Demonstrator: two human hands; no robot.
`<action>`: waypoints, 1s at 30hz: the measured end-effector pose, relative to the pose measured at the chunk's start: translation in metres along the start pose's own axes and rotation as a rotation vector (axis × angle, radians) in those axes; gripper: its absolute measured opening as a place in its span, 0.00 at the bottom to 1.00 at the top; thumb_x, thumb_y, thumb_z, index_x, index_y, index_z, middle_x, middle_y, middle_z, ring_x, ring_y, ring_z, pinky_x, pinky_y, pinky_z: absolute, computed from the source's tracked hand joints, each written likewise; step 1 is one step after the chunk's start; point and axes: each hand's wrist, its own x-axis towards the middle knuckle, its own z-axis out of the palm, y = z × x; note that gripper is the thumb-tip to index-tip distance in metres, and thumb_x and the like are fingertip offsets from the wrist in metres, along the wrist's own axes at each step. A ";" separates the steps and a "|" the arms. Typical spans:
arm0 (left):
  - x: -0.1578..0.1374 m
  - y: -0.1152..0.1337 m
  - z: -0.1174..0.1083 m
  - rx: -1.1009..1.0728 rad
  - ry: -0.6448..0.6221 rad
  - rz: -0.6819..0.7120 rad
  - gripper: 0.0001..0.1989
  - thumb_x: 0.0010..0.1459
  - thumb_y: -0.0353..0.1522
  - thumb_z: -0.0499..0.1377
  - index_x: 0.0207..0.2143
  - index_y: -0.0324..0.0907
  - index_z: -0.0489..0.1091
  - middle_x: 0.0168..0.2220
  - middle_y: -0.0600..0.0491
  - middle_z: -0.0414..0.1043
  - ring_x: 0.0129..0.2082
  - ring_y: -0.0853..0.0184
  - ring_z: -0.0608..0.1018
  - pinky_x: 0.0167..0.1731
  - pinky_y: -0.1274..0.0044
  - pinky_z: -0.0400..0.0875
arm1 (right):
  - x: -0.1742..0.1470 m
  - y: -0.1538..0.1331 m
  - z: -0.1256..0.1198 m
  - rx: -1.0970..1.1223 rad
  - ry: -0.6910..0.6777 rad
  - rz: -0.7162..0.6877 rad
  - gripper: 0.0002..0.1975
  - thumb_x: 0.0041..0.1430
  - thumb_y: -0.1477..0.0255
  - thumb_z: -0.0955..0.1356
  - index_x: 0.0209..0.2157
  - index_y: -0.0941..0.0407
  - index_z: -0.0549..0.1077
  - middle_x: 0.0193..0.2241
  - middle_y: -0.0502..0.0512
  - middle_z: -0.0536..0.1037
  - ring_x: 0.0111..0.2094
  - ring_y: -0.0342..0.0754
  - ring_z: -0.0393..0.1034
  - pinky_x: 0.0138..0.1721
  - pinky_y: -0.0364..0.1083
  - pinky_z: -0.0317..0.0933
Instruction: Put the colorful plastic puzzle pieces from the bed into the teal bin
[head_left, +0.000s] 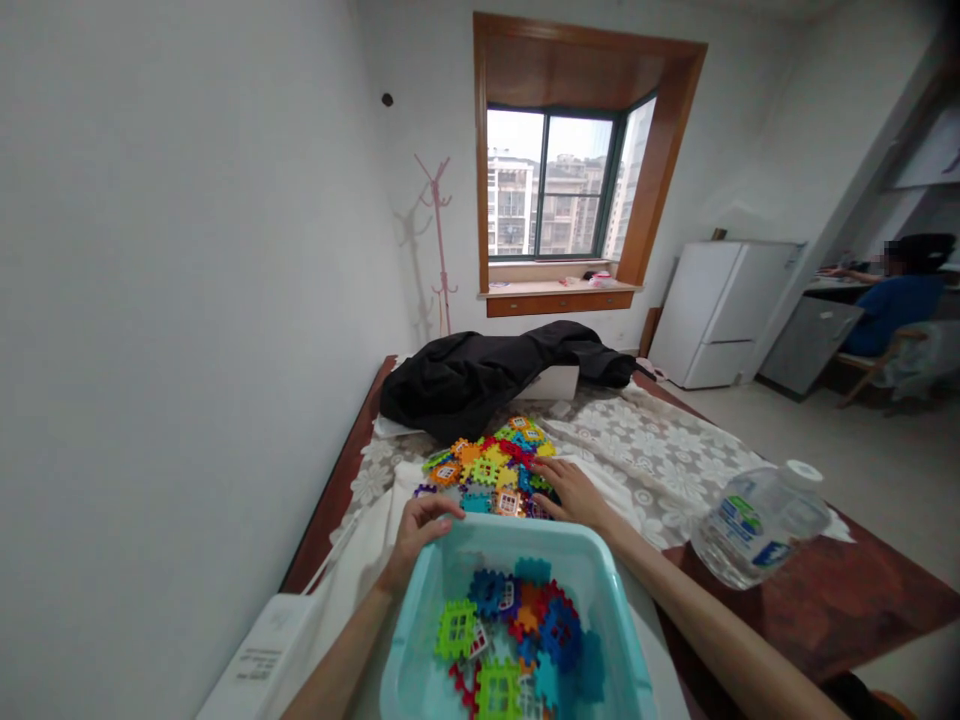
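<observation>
A light-blue plastic bin (525, 530) stands close in front of me, with several interlocking plastic building blocks (497, 690) in green, blue, red and orange inside. My left hand (418, 528) grips the bin's far left corner, fingers bent over the rim. Beyond the bin lies a heap of colourful building blocks (487, 470), some with white window grids. My right hand (568, 490) reaches past the bin to the right side of this heap. Its fingers are apart and touch the blocks; none is seen held in it.
A large clear plastic bottle (761, 525) with a white cap stands at the right on the table (862, 590). Black cloth (480, 375) lies across the back over a white box (555, 383). A wall is on the left. A person (900, 300) sits far right.
</observation>
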 end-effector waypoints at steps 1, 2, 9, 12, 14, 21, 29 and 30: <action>-0.001 -0.001 0.001 0.009 0.008 0.005 0.13 0.45 0.39 0.68 0.30 0.40 0.81 0.28 0.50 0.77 0.28 0.65 0.73 0.30 0.77 0.67 | 0.002 0.003 0.002 0.014 0.003 -0.006 0.28 0.69 0.58 0.67 0.65 0.57 0.69 0.65 0.68 0.70 0.63 0.63 0.66 0.63 0.62 0.61; -0.002 -0.002 0.001 0.017 0.009 0.011 0.13 0.45 0.39 0.68 0.30 0.39 0.81 0.28 0.50 0.77 0.28 0.65 0.73 0.29 0.77 0.67 | 0.003 0.007 0.004 0.031 -0.001 -0.018 0.31 0.67 0.56 0.68 0.66 0.56 0.67 0.65 0.68 0.69 0.64 0.63 0.65 0.63 0.62 0.60; -0.004 0.000 0.012 0.032 -0.004 0.034 0.11 0.48 0.38 0.68 0.31 0.41 0.82 0.28 0.51 0.78 0.29 0.66 0.74 0.28 0.79 0.65 | -0.004 0.036 0.013 0.081 -0.124 -0.131 0.33 0.65 0.55 0.70 0.67 0.52 0.67 0.67 0.65 0.68 0.64 0.64 0.66 0.63 0.63 0.61; -0.006 0.002 0.019 0.017 0.007 0.035 0.10 0.48 0.38 0.68 0.31 0.41 0.83 0.27 0.52 0.77 0.27 0.68 0.73 0.27 0.79 0.65 | -0.004 0.036 0.012 0.064 -0.032 -0.061 0.32 0.64 0.55 0.72 0.64 0.54 0.70 0.62 0.66 0.74 0.61 0.64 0.69 0.62 0.63 0.63; -0.007 0.003 0.022 0.010 0.016 0.032 0.10 0.49 0.37 0.68 0.31 0.42 0.83 0.27 0.53 0.77 0.26 0.68 0.73 0.26 0.79 0.64 | -0.003 0.033 0.011 0.054 0.031 -0.008 0.31 0.63 0.55 0.72 0.64 0.53 0.71 0.59 0.65 0.76 0.59 0.64 0.70 0.60 0.62 0.65; -0.008 0.007 0.025 0.015 0.011 0.017 0.10 0.49 0.38 0.68 0.32 0.41 0.82 0.26 0.52 0.77 0.25 0.68 0.73 0.25 0.79 0.64 | -0.007 0.026 0.006 0.034 0.110 0.089 0.27 0.63 0.58 0.71 0.61 0.53 0.72 0.54 0.62 0.80 0.54 0.61 0.75 0.55 0.57 0.71; -0.005 0.002 0.021 0.033 0.003 0.025 0.10 0.49 0.37 0.68 0.32 0.42 0.83 0.28 0.53 0.78 0.26 0.68 0.73 0.27 0.79 0.64 | -0.008 0.028 0.004 0.033 0.170 0.120 0.22 0.66 0.64 0.68 0.60 0.53 0.73 0.55 0.61 0.79 0.54 0.59 0.75 0.55 0.56 0.70; -0.005 0.002 0.021 0.042 0.008 0.030 0.10 0.49 0.37 0.68 0.32 0.42 0.83 0.28 0.53 0.79 0.27 0.68 0.74 0.28 0.79 0.65 | -0.007 0.028 0.004 0.034 0.157 0.100 0.24 0.66 0.63 0.68 0.61 0.53 0.72 0.56 0.61 0.78 0.54 0.59 0.74 0.56 0.56 0.70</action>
